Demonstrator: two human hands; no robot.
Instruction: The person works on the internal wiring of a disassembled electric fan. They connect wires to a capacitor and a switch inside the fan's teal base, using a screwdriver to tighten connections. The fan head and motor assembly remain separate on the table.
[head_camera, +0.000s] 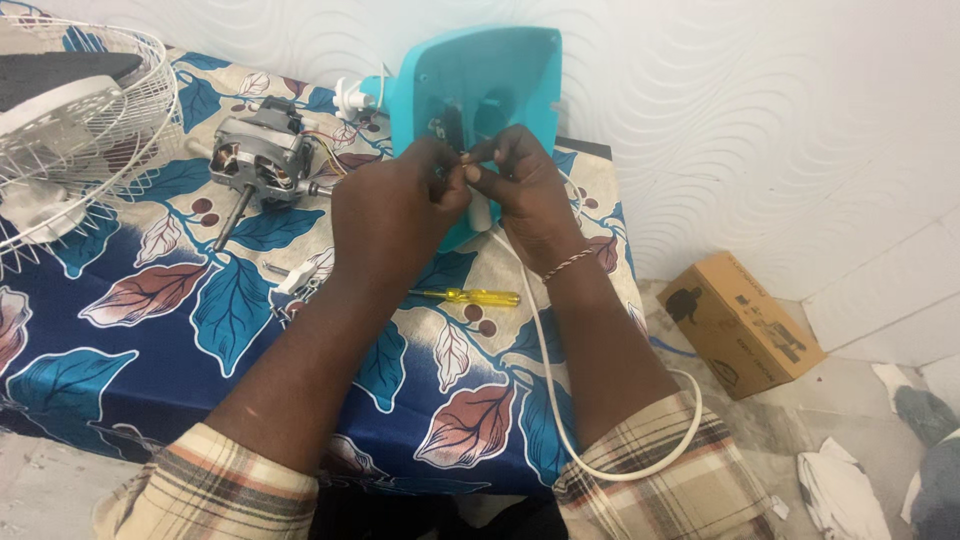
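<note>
A turquoise plastic fan base (490, 80) stands tilted on its edge on the table, its hollow underside facing me. My left hand (390, 205) and my right hand (525, 185) meet at its open underside, fingertips pinched together on small wiring there; the wires themselves are mostly hidden by my fingers. A white power cord (560, 400) runs from the base down over the table edge and loops by my right sleeve.
A bare fan motor (262, 155) with its shaft lies left of the base. A white fan grille and blade (70, 130) sit at far left. A yellow-handled screwdriver (470, 296) lies on the leaf-patterned cloth (150, 330). A cardboard box (745, 325) stands on the floor at right.
</note>
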